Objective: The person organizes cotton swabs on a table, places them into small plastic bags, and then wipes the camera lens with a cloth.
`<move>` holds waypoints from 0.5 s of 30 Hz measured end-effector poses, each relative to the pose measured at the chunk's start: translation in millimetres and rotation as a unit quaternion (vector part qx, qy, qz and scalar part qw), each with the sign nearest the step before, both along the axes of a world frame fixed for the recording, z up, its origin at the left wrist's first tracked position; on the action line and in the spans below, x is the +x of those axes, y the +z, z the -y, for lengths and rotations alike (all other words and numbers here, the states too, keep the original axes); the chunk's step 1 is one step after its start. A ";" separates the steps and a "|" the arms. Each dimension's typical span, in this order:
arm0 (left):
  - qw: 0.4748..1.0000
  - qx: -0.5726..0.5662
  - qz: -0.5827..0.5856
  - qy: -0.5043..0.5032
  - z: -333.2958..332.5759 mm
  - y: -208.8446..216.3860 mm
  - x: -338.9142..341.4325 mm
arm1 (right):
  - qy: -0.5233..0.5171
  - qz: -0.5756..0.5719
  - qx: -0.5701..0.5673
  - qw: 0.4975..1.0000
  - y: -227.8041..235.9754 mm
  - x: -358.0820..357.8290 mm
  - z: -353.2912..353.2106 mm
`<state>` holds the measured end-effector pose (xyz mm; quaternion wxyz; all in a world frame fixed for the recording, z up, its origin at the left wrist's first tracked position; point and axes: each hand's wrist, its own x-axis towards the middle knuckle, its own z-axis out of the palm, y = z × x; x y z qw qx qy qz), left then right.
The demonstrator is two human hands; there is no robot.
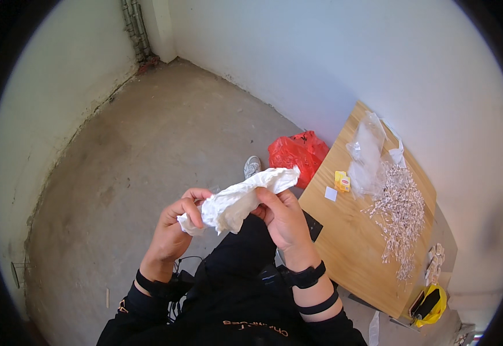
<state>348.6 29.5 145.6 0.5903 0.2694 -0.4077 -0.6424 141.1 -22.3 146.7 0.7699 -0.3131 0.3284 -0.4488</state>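
Two hands hold one crumpled white sheet, thin and soft-looking, its material not confirmed. The sheet (234, 202) is in the air in front of the body, above the lap and the floor (119, 173), well apart from the counter (352, 254) on the right.

Left hand (170, 228): grip closed on the sheet's lower left end, fingers curled over it. Right hand (287, 224): grip closed near the sheet's middle, thumb on the upper face, other fingers mostly hidden behind. No opening is visible in either grip. Judgement: a limp sheet would sag from one point, so holding it at two places keeps it spread and in view. The far right end projects unsupported beyond the right thumb.

On the counter, a heap of small white sticks (398, 210) lies loose, spread toward the near end. A clear plastic bag (366, 155) lies against the heap, probably so placed to keep both within reach. A small yellow box (342, 181) and a white square card (331, 194) sit side by side near the left edge. A red bag (297, 154) is just beside that edge.
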 end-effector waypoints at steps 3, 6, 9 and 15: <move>0.999 0.041 -0.015 0.006 -1.7 -3.4 3.1 | -0.052 -0.007 -0.013 0.999 -7.2 -2.9 1.3; 0.998 0.050 -0.022 0.025 -1.0 -8.2 4.2 | -0.081 0.075 0.034 0.993 -7.0 -5.1 5.0; 0.998 0.045 -0.022 0.042 -0.4 -6.0 6.4 | -0.100 0.159 0.086 0.978 -2.9 -7.0 7.4; 0.990 0.136 -0.041 0.018 1.8 -21.5 15.9 | -0.110 0.130 0.056 0.984 -1.3 -9.9 5.3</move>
